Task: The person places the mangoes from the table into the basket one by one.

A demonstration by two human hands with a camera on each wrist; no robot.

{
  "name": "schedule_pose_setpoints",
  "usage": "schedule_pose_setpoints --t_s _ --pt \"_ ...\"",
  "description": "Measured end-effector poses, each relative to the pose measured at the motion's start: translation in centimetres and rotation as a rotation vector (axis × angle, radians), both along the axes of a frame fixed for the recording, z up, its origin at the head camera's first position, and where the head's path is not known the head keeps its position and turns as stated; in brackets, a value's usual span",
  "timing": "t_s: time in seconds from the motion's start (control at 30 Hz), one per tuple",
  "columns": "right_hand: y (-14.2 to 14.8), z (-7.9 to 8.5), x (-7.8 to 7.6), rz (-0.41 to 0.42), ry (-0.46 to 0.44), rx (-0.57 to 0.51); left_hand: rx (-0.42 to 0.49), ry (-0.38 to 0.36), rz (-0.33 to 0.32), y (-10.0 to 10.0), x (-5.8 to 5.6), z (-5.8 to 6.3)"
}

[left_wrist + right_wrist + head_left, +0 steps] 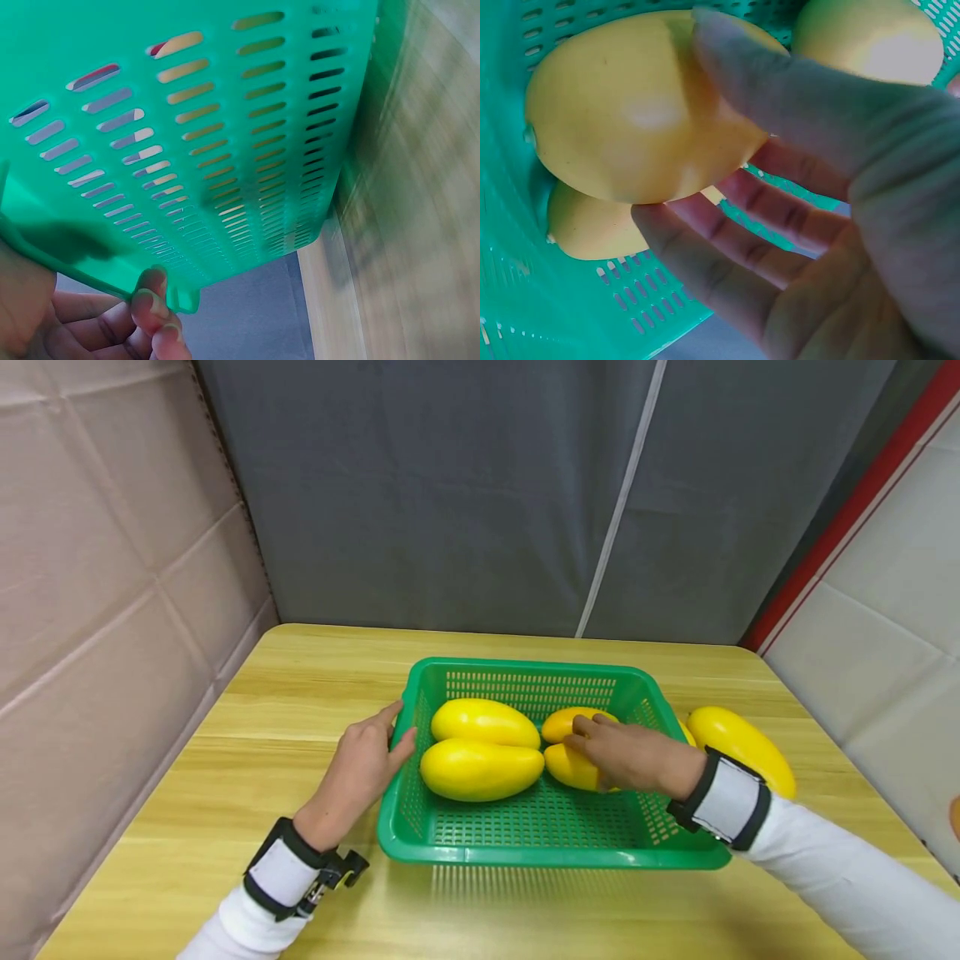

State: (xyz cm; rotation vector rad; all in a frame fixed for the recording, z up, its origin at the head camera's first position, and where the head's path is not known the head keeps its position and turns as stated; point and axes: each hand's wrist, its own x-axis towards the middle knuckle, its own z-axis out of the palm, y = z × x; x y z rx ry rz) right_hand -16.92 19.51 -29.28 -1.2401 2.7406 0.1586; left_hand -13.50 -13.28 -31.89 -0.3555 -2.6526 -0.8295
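A green plastic basket (555,857) with slotted walls stands on the wooden table. My left hand (363,760) holds its left rim, and in the left wrist view curled fingertips (154,296) meet the rim's edge. Inside the basket at left, two large yellow mangoes (483,770) lie side by side. My right hand (630,756) reaches in at the right and grips the nearer mango (645,112) there between thumb and fingers. Another mango (573,722) lies just behind it, partly hidden by the fingers.
Outside the basket's right wall lies a yellow mango (742,747), with part of another showing beside it. A grey curtain (450,510) hangs behind the table (300,693). Pale padded walls (112,568) stand on both sides.
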Motion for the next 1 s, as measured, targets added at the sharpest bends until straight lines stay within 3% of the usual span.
schedule_pose_setpoints --t_s 0.2,0.5,1.0 --pt "0.05 -0.18 -0.53 0.038 -0.004 -0.007 0.004 -0.006 0.003 0.02 0.05 -0.04" --pt "0.23 0.33 -0.65 -0.001 -0.073 -0.012 0.004 0.0 0.003 0.02 -0.03 0.0" --pt "0.13 0.11 -0.45 -0.001 -0.056 -0.042 -0.002 -0.008 0.005 0.07 0.03 0.13"
